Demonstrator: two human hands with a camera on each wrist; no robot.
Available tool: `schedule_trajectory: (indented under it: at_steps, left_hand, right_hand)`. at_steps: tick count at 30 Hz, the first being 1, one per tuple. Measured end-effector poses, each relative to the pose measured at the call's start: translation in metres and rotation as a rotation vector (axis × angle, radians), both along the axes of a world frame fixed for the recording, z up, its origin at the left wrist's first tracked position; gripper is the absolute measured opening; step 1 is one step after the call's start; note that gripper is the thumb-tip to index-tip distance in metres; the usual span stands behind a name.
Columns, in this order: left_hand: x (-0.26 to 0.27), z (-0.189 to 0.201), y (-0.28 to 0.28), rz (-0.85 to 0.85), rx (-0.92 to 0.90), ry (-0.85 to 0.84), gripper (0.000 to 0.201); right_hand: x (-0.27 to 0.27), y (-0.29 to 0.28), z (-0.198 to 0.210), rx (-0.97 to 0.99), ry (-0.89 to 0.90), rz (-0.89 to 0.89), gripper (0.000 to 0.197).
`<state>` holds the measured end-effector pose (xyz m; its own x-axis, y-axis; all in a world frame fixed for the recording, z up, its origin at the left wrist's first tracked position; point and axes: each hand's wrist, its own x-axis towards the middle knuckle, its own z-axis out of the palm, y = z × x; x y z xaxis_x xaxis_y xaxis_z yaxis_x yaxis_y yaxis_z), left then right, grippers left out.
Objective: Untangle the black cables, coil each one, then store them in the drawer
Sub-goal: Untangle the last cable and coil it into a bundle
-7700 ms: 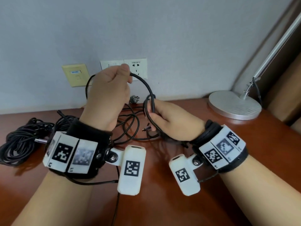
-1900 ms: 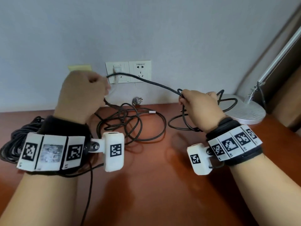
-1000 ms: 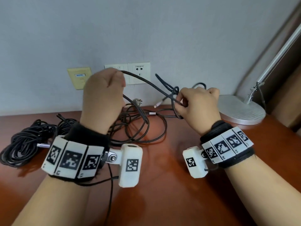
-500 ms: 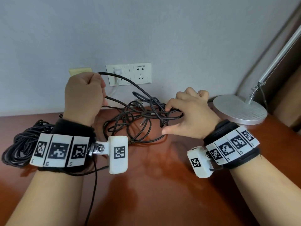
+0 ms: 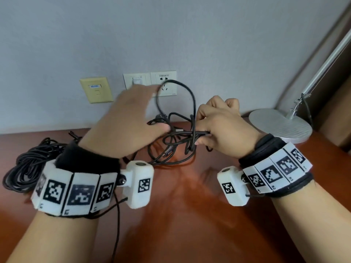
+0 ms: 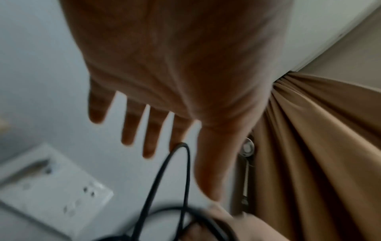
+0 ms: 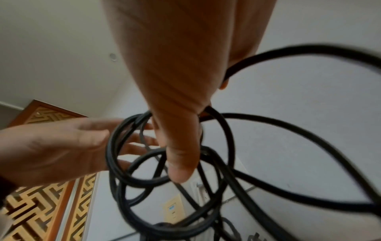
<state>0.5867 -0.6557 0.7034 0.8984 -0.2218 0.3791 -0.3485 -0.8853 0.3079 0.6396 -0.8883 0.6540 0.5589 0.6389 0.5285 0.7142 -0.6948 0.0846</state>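
Several loops of a thin black cable (image 5: 191, 132) are bunched in my right hand (image 5: 205, 130), with the thumb (image 7: 181, 163) pressed over them. One loop (image 5: 190, 92) arches up in front of the wall socket. My left hand (image 5: 146, 111) is open and blurred just left of that loop, its straight fingers (image 6: 150, 138) close to the loop's top (image 6: 181, 146) and holding nothing. More of the tangle (image 5: 171, 150) hangs down onto the table below both hands. A second black cable lies in a big bundle (image 5: 28, 168) at far left.
The reddish wooden table (image 5: 190, 215) runs to a grey wall with a white socket plate (image 5: 150, 82) and a yellow plate (image 5: 96, 90). A silver lamp base (image 5: 281, 128) stands at the right, its arm rising to the corner. No drawer is in view.
My left hand has let go of the cable, opened and swung right towards the raised loop. My right hand has closed round the gathered loops and lifted them slightly.
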Motion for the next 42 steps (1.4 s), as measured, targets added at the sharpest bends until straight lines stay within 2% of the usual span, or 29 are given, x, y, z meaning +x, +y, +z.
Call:
schedule_trajectory:
  at_steps: [2,4,9,10,12,15,18,21,23,25,28,30,32,34,37,38,42]
  left_hand:
    - [-0.004,-0.005,-0.023,-0.164,-0.042,0.008,0.086]
    - [-0.001,-0.013,-0.034,-0.197,-0.076,-0.100,0.095]
    - [-0.004,-0.013,-0.040,-0.312,-0.190,-0.197,0.079]
    - [-0.006,-0.012,-0.043,-0.342,-0.155,-0.225,0.076]
    - [-0.006,-0.010,-0.046,-0.369,0.026,-0.237,0.082]
    - [0.000,-0.014,-0.044,-0.283,0.309,-0.082,0.088]
    - [0.008,-0.025,-0.032,-0.196,0.388,0.005,0.060]
    - [0.013,-0.027,-0.023,-0.170,0.335,0.020,0.028]
    - [0.016,-0.026,-0.024,-0.176,0.320,-0.047,0.028]
    - [0.016,-0.026,-0.025,-0.155,0.249,-0.036,0.035]
    - [0.017,-0.025,-0.023,-0.095,0.014,0.059,0.038]
    - [0.018,-0.025,-0.020,-0.037,-0.167,0.098,0.039]
    - [0.020,-0.023,-0.018,0.021,-0.359,0.115,0.035]
    - [0.020,-0.021,-0.016,0.057,-0.518,0.133,0.031]
    - [0.020,-0.018,-0.014,0.082,-0.727,0.185,0.031]
    - [0.019,-0.017,-0.013,0.086,-0.781,0.201,0.030]
    - [0.016,-0.015,-0.013,0.091,-0.831,0.244,0.032]
  right_hand:
    - [-0.003,0.002,0.003,-0.021,0.026,0.008,0.016]
    - [-0.006,0.002,0.005,-0.054,0.047,0.003,0.016]
    - [-0.015,0.004,0.012,-0.104,0.027,-0.010,0.024]
    - [-0.017,0.005,0.014,-0.115,0.024,-0.009,0.027]
    - [-0.020,0.009,0.015,-0.178,0.032,-0.031,0.019]
    - [-0.017,0.011,0.009,-0.231,0.026,-0.039,0.017]
    - [-0.013,0.008,0.008,-0.147,0.045,0.008,0.025]
    - [-0.013,0.002,0.014,-0.037,0.111,0.044,0.034]
    - [-0.015,-0.001,0.015,0.044,0.240,0.073,0.028]
    - [-0.014,-0.001,0.014,0.144,0.331,0.083,0.025]
    - [-0.007,-0.004,0.012,0.277,0.248,0.000,0.026]
    - [-0.006,-0.007,0.014,0.293,0.203,-0.078,0.032]
    - [-0.007,-0.010,0.017,0.318,0.220,-0.075,0.031]
    - [-0.014,-0.009,0.022,0.318,0.360,-0.083,0.032]
    - [-0.027,-0.002,0.025,0.234,0.723,-0.088,0.056]
    - [-0.030,0.002,0.023,0.241,0.781,-0.063,0.061]
    - [-0.036,0.024,0.016,0.479,0.705,0.046,0.052]
